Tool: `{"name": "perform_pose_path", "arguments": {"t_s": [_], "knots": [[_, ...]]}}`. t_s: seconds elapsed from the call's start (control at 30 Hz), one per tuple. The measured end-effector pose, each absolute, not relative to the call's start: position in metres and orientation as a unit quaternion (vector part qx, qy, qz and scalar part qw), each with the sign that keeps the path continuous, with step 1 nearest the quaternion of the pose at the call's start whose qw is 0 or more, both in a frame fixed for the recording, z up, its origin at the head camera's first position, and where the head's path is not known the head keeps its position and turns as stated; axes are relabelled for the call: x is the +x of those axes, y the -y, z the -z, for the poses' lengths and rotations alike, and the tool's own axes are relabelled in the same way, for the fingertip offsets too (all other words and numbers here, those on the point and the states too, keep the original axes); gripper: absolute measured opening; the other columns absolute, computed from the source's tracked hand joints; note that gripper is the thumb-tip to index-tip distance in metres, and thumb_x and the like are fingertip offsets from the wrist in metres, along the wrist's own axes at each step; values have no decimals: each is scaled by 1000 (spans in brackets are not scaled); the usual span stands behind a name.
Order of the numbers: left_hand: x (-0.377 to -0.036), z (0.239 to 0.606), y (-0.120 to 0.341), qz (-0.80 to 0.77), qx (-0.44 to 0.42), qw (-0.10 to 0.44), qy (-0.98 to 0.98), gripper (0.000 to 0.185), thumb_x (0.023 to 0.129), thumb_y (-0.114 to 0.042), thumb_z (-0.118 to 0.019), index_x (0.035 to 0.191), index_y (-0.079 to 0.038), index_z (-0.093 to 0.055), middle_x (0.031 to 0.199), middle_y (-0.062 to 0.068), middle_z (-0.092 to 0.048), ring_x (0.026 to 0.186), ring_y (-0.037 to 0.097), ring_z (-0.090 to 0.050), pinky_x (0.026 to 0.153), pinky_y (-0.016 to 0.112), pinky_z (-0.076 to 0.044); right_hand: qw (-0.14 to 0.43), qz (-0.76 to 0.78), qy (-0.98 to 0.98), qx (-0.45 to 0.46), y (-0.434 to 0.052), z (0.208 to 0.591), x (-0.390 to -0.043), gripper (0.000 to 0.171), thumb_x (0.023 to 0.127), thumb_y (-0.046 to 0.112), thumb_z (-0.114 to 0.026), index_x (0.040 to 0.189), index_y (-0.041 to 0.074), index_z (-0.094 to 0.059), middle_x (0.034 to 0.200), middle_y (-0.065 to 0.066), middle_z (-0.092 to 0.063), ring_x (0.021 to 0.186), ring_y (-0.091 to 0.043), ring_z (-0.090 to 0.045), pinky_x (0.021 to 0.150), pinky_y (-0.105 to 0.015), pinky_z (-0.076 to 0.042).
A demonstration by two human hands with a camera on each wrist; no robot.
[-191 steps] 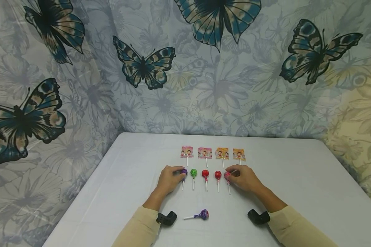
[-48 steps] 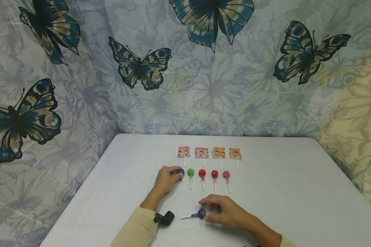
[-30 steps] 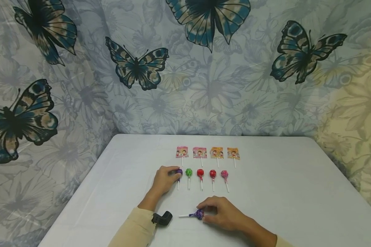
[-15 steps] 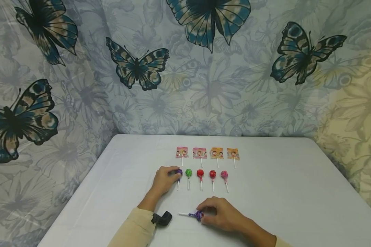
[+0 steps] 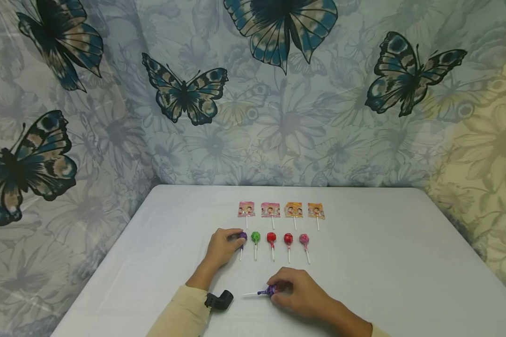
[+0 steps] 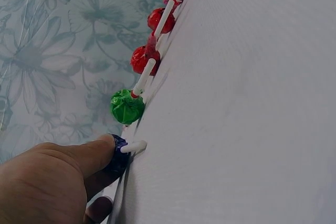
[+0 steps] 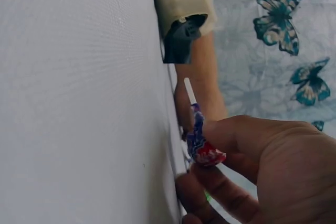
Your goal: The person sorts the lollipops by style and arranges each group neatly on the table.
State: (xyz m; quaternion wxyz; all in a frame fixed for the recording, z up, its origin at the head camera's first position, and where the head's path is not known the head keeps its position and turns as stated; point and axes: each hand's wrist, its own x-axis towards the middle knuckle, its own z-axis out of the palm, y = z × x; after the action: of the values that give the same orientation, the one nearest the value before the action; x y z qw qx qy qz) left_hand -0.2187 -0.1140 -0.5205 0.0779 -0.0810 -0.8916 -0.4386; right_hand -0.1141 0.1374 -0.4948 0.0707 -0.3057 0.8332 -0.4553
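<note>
A row of round lollipops lies mid-table: purple (image 5: 242,236), green (image 5: 255,237), two red ones (image 5: 271,238) and pink (image 5: 304,239). My left hand (image 5: 236,238) pinches the purple lollipop's head at the row's left end; in the left wrist view, fingers (image 6: 92,156) press on that purple head (image 6: 117,157), next to the green lollipop (image 6: 127,106). Nearer me, my right hand (image 5: 275,290) pinches a loose purple-wrapped lollipop (image 5: 269,291), its stick pointing left. In the right wrist view, its fingers (image 7: 247,140) hold that wrapped head (image 7: 202,149).
Several flat packeted lollipops (image 5: 270,210) lie in a row behind the round ones. The white table (image 5: 383,262) stands against a butterfly-print curtain (image 5: 185,93). A black wrist camera (image 5: 219,299) sits on my left sleeve.
My right hand left the pink lollipop at the row's right end, came toward me and closed on the loose purple-wrapped lollipop. The left hand stayed on the purple lollipop.
</note>
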Motion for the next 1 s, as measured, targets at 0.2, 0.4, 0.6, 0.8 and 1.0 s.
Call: {"name": "perform_pose_path", "arguments": {"t_s": [0.2, 0.4, 0.6, 0.8, 1.0], "knots": [[-219, 522, 113, 441, -82, 77, 890, 27, 83, -17, -77, 109, -12, -75, 106, 8, -63, 106, 31, -56, 95, 48, -41, 91, 477, -835, -258, -147, 491, -120, 20, 85, 14, -73, 105, 16, -72, 95, 11, -63, 86, -11, -60, 79, -27, -50], [-220, 521, 113, 440, -83, 77, 891, 26, 83, -17, -77, 109, -12, -75, 109, 9, -64, 110, 32, -55, 97, 49, -40, 119, 528, -810, -225, -154, 486, -123, 21, 88, 8, -69, 108, 8, -69, 104, -1, -65, 89, -18, -63, 80, -27, -52], [-219, 520, 116, 438, -88, 76, 892, 26, 84, -18, -77, 109, -12, -75, 111, 9, -64, 113, 34, -54, 97, 50, -40, 107, 583, -772, -230, -157, 483, -124, 14, 86, 1, -68, 99, 3, -65, 95, -8, -65, 81, -22, -63, 69, -30, -54], [-219, 520, 115, 440, -87, 76, 890, 26, 84, -18, -77, 109, -12, -75, 110, 10, -63, 112, 34, -54, 96, 50, -41, 128, 590, -771, -204, -159, 480, -125, 13, 89, 5, -64, 101, 1, -68, 96, -10, -67, 78, -19, -61, 64, -30, -52], [-219, 519, 114, 440, -81, 71, 891, 26, 84, -18, -76, 109, -12, -75, 109, 10, -62, 111, 33, -55, 96, 50, -41, 147, 602, -758, -203, -161, 481, -128, 20, 93, 7, -60, 108, -4, -69, 112, -21, -64, 93, -26, -63, 76, -33, -54]]}}
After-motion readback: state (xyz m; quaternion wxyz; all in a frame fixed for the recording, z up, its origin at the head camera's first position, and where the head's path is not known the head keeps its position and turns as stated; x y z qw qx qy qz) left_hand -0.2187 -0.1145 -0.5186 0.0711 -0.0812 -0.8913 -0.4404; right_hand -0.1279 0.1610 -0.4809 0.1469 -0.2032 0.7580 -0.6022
